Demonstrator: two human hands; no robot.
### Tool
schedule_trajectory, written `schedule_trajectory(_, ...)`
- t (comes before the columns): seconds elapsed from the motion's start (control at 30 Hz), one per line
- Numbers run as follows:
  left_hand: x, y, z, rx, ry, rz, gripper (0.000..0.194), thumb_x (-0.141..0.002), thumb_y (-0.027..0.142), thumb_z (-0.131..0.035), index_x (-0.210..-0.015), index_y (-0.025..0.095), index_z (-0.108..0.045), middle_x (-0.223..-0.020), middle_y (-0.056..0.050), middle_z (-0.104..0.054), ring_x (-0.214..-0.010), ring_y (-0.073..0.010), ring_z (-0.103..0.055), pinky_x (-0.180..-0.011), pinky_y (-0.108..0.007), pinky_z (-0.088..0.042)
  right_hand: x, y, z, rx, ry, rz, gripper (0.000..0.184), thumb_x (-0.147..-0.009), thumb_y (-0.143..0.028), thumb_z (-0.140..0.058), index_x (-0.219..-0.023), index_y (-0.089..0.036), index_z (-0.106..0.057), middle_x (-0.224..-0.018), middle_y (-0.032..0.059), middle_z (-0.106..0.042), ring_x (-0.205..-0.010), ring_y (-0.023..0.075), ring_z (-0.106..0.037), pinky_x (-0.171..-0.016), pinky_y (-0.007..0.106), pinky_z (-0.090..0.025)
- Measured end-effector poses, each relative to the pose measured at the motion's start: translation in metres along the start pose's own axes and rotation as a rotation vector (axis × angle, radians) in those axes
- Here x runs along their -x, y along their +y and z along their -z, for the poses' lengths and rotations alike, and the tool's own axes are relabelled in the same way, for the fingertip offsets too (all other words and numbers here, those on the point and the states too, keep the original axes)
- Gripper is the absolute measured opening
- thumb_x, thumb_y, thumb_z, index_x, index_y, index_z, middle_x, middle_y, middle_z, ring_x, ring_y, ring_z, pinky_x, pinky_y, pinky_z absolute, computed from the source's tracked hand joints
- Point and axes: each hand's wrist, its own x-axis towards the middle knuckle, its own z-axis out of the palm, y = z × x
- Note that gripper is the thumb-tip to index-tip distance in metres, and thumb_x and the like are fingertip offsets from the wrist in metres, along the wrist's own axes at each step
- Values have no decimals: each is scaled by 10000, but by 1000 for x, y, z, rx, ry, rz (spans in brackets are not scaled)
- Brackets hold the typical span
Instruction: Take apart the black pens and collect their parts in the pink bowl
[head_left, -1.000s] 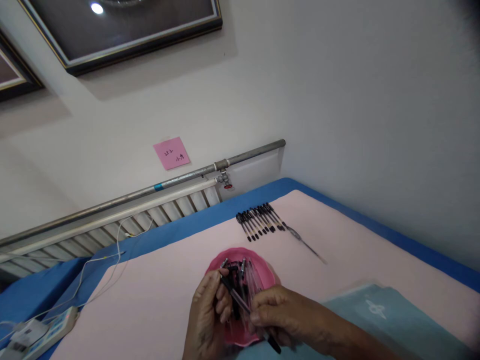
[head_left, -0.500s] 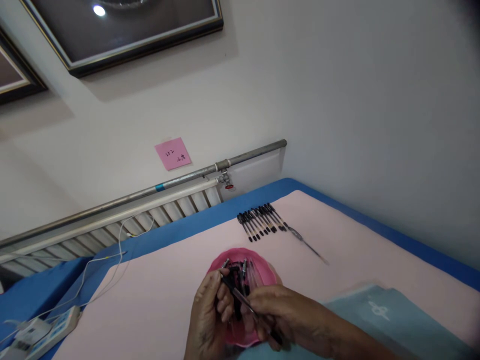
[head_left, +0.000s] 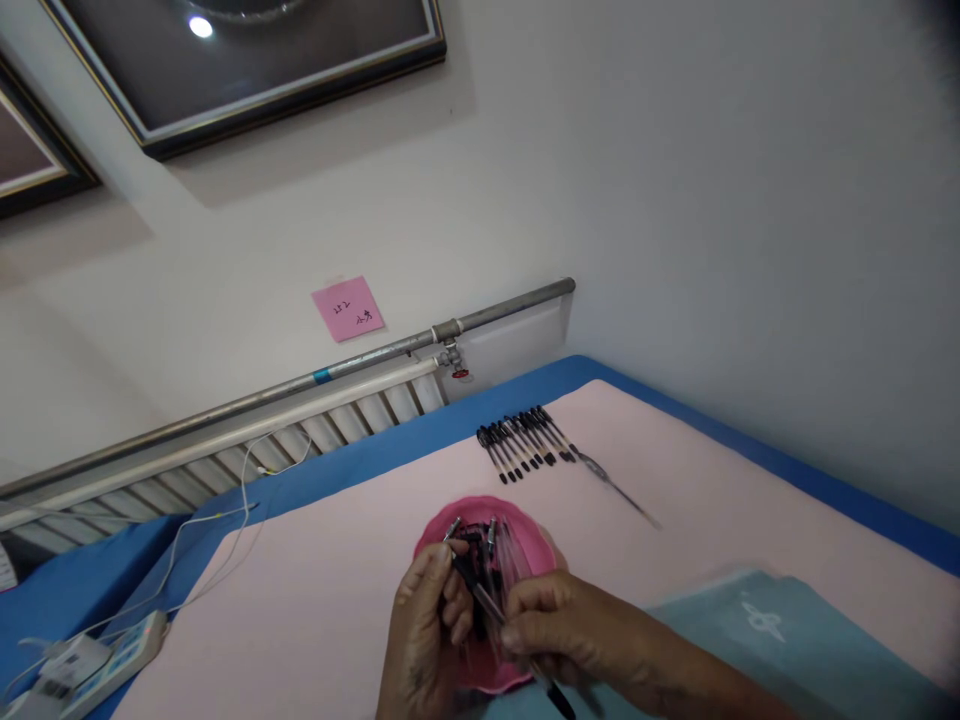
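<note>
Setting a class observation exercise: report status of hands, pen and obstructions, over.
Left fingers on black far end of pen; right fingers around its barrel. Pen slanted over pink bowl holding loose pieces. Nothing visibly blocking the pen.

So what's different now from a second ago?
Only a little: the pen and left hand shifted slightly down and rightward. Nothing was visibly taken or let go. The right hand still grips the pen. The pink bowl and row of pens stayed put.

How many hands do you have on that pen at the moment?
2: the left hand pinches the pen's upper end by the pink bowl, and the right hand grips it lower down. No other hands show.
</note>
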Motion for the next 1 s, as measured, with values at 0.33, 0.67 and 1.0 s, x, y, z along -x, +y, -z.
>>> schedule_trajectory(0.33, -8, 13, 12, -96, 215, -127, 462, -550, 369, -802, -556, 179, -380, -440, 123, -310, -374, -10, -245, -342, -128, -213, 1, 11, 16, 389, 109, 2, 168, -543, -210, -695, -617, -187, -547, -531, -69, -475, -502, 71, -420, -444, 163, -286)
schedule_trajectory(0.67, -16, 22, 31, -150, 300, -150, 469, -532, 438, -789, -575, 181, -400, -452, 129, -300, -359, -6, -242, -338, -136, -194, 15, -11, 27, 513, 84, -63, 108, -574, -198, -645, -617, -178, -548, -545, -53, -482, -480, 68, -418, -416, 163, -285)
schedule_trajectory(1.0, -17, 27, 40, -321, 303, -186, 357, -594, 417, -755, -704, 154, -540, -474, 103, -402, -371, -19, -300, -354, -152, -239, 20, -20, 39, 546, 71, -18, 46, -617, -177, -582, -608, -180, -538, -500, -58, -464, -434, 62, -400, -389, 165, -286)
